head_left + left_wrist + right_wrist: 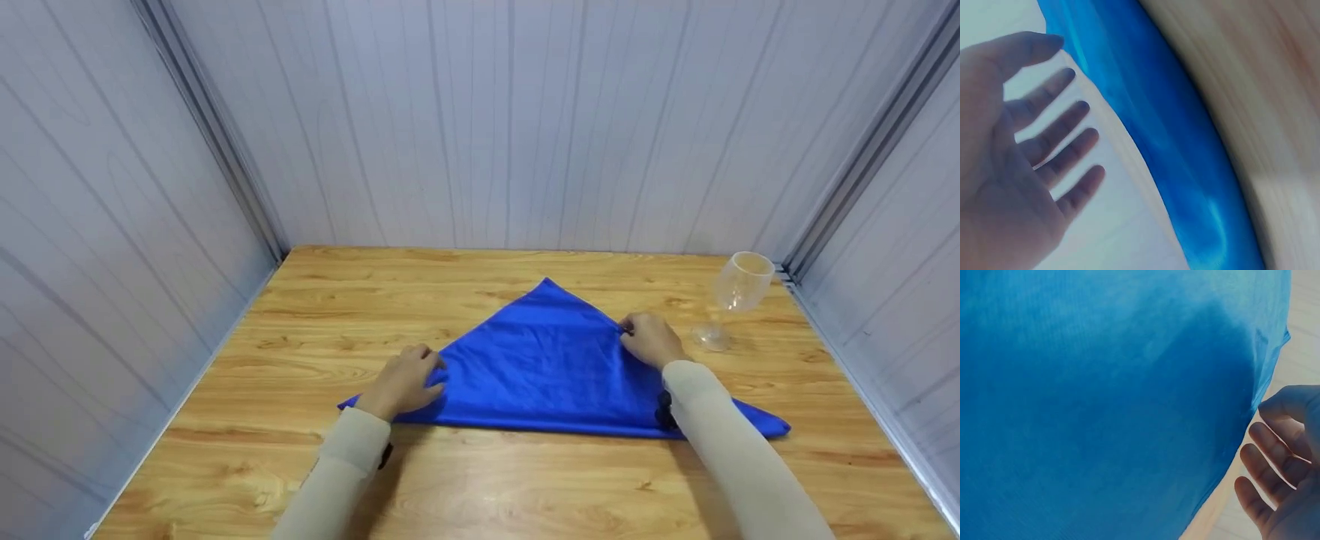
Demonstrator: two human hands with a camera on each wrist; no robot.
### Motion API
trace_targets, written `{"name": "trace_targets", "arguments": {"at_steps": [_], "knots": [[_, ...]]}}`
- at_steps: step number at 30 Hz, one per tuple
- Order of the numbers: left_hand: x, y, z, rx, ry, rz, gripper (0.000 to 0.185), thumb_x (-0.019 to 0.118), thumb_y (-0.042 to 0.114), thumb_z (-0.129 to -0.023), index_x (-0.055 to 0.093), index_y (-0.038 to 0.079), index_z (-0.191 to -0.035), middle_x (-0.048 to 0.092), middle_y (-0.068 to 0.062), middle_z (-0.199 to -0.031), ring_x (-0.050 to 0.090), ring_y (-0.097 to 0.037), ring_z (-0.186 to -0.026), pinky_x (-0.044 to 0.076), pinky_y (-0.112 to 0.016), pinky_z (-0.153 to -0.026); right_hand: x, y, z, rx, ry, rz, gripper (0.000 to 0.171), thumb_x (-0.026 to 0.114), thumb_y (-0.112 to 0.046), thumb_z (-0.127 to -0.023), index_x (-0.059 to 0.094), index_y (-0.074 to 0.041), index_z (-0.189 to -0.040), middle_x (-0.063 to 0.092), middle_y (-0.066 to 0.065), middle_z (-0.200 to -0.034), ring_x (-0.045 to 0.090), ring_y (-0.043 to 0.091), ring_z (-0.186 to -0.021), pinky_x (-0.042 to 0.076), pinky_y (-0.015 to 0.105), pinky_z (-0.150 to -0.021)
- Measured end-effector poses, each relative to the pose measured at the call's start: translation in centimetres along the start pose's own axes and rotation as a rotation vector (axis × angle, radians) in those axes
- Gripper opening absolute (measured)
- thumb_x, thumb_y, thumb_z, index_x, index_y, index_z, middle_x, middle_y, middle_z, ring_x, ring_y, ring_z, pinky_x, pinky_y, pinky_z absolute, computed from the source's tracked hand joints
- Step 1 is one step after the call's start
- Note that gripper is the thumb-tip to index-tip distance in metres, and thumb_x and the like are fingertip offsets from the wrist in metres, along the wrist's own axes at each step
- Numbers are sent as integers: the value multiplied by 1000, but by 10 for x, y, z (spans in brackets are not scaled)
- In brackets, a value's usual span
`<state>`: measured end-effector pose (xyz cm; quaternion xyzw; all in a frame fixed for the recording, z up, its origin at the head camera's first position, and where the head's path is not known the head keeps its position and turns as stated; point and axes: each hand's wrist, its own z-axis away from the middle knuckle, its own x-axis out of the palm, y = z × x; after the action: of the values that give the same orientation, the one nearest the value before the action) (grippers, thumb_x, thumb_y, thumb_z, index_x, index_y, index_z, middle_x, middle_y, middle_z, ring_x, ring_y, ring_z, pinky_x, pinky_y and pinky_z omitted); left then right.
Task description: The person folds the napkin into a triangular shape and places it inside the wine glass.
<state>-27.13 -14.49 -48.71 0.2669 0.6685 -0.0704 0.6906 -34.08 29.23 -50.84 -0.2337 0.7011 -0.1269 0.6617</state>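
Note:
A shiny blue cloth (540,367) lies folded into a triangle, its peak pointing to the back wall and its long straight edge toward me. Above its left part is my left hand (405,379); the left wrist view shows this hand (1022,135) with fingers spread and nothing between them. My right hand (651,339) pinches the sloping right edge of the cloth between thumb and index finger. In the right wrist view, the other fingers of that hand (1292,455) are loosely bent beside the cloth's edge (1207,439). My right forearm covers part of the cloth's right corner.
A clear stemmed glass (744,281) stands at the back right of the wooden table (510,487), a short way beyond my right hand. Pale panelled walls (480,127) enclose the table at the back and on both sides.

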Motion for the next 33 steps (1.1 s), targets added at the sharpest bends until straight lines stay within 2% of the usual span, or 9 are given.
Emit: {"name": "trace_targets", "arguments": {"at_steps": [4,13,16,23,29,33], "knots": [[6,13,-4,149,10,-5,21,69,21,-94,69,7,-110,60,-15,-114,55,-37,-111,45,-54,-94,-1,-1,2,-40,-8,-15,28,61,-4,-90,70,9,-113,69,24,-112,63,40,-103,50,55,-89],[20,44,-6,362,40,-95,16,71,19,-90,71,11,-104,62,-6,-104,59,-27,-100,50,-44,-87,0,5,4,-82,-23,1,32,60,-4,-85,71,7,-113,70,22,-112,63,38,-106,49,55,-91],[25,57,-8,422,24,-116,17,72,20,-90,72,13,-105,62,-3,-103,60,-23,-99,50,-40,-87,1,6,4,-121,-19,-17,30,61,-3,-86,70,9,-112,70,23,-111,63,41,-107,48,56,-93],[37,89,-17,514,-18,-159,17,73,26,-91,73,20,-107,64,2,-103,61,-17,-98,51,-35,-83,4,5,7,-210,-21,-48,29,62,1,-86,69,10,-112,67,26,-112,59,44,-111,44,57,-98],[48,111,-25,555,-10,-211,18,75,32,-91,74,21,-105,65,5,-99,62,-13,-93,51,-30,-75,4,3,10,-263,-44,-39,29,61,1,-86,67,12,-113,66,27,-112,57,46,-113,42,57,-100],[53,124,-30,583,-5,-217,19,75,31,-90,73,20,-106,66,5,-96,62,-11,-86,51,-26,-72,2,3,12,-266,-51,-12,30,61,1,-87,67,12,-114,65,27,-113,57,46,-113,42,57,-100]]}}
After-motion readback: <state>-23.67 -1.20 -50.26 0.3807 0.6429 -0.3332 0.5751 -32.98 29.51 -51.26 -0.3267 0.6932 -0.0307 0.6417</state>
